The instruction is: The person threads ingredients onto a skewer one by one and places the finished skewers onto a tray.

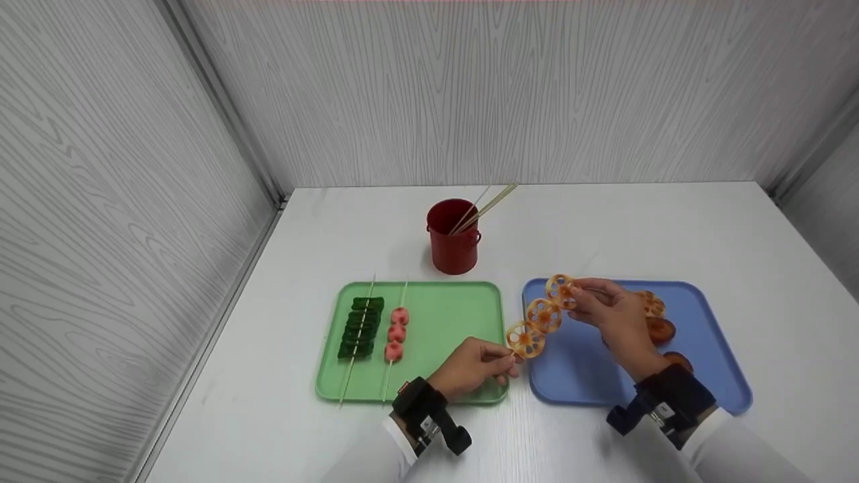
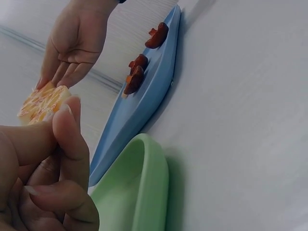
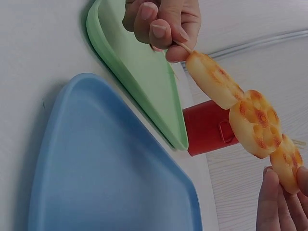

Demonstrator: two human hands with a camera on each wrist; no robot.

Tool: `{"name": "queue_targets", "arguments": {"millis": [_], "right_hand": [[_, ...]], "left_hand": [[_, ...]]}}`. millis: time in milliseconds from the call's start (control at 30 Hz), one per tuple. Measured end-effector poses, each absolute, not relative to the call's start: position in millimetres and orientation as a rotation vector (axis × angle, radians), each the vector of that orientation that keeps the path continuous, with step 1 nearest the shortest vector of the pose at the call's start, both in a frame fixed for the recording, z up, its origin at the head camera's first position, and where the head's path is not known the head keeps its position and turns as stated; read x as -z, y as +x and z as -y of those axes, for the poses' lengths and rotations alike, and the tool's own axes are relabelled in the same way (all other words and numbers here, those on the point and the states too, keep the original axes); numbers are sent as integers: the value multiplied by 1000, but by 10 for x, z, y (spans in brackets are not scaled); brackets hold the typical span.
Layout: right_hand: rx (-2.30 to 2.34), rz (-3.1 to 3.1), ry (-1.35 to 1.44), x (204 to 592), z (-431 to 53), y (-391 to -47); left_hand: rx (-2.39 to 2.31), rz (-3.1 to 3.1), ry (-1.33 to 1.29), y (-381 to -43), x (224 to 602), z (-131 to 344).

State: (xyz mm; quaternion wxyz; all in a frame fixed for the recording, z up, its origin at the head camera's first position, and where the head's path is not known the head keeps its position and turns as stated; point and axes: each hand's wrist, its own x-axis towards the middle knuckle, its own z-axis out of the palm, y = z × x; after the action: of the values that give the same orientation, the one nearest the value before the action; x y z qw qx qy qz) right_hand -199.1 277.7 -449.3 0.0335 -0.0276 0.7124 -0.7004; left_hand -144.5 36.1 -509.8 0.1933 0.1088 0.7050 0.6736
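Above the gap between the trays, three lotus root slices point(image 1: 543, 315) are threaded in a row on a thin skewer point(image 3: 183, 46). My left hand point(image 1: 475, 366) pinches the skewer's near end between thumb and fingers, as the right wrist view shows. At the far end, my right hand point(image 1: 614, 318) grips the outermost lotus root slice point(image 3: 287, 163) by its edge. The row slants from lower left to upper right in the head view. Under the right hand lies the blue tray point(image 1: 570, 382); the left hand is over the right edge of the green tray point(image 1: 449, 302).
On the green tray lie a skewer of dark green pieces point(image 1: 361, 329) and one of pink pieces point(image 1: 396, 333). The blue tray carries another lotus root slice point(image 1: 652, 305) and brown mushroom pieces point(image 1: 661, 330). A red bucket point(image 1: 454, 251) with several skewers point(image 1: 493, 202) stands behind the trays.
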Motion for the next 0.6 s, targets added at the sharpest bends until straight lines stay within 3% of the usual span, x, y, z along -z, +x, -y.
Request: {"name": "queue_targets", "arguments": {"millis": [600], "right_hand": [[1769,-2507,-205,4444,-2853,-2062]], "left_hand": [[-1897,-1960,299,-1452,5101,-357]]}}
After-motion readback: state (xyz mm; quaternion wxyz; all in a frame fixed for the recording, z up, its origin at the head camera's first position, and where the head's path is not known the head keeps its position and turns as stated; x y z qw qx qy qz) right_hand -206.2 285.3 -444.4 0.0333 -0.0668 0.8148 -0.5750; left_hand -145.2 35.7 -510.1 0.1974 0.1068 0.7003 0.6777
